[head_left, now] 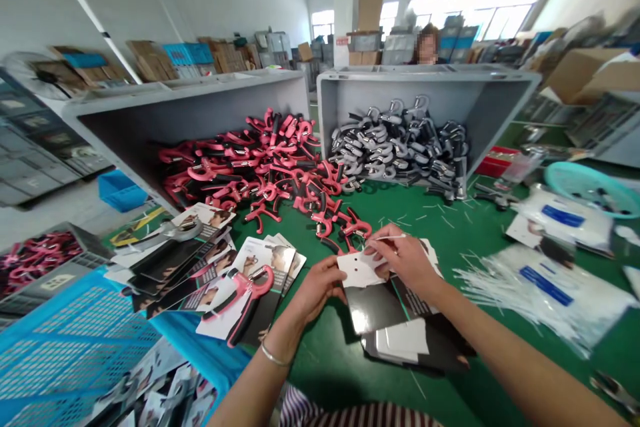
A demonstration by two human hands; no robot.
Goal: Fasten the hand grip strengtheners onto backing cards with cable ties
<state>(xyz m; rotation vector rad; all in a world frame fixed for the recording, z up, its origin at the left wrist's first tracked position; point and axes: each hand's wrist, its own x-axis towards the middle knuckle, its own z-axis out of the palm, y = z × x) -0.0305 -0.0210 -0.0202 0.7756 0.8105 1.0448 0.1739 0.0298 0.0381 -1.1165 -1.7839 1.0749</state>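
Green desk (pixel 320 373) spans the lower scene. Along its far edge two grey bins lie on their sides, mouths facing the person: left bin (pixel 200 89), right bin (pixel 350 90). At the near left corner, a blue basket (pixel 75 340) contains more cards and grips.

Pink and black hand grips (pixel 270 160) fill the left bin and spill past its mouth toward mid-desk. Grey and black hand grips (pixel 400 137) heap in the right bin. Near the right edge: turquoise bowl (pixel 556 181); nearer, two clear bags (pixel 563 290), the nearer with white strips (pixel 483 283) fanning out of its left end.

Left hand (pixel 317 290): fingers closed on the left edge of a printed card (pixel 373 303). Right hand (pixel 407 263): fingers pinch a thin white strip (pixel 393 237) at the card's top. Card is tilted, near the middle of the desk's near edge, above more dark cards (pixel 445 343).

Left of the left hand, a pink grip (pixel 255 290) lies on a card; further left, a card stack (pixel 180 260) overlaps beside the basket, a grey grip on top. Loose strips dot the desk before the right bin.
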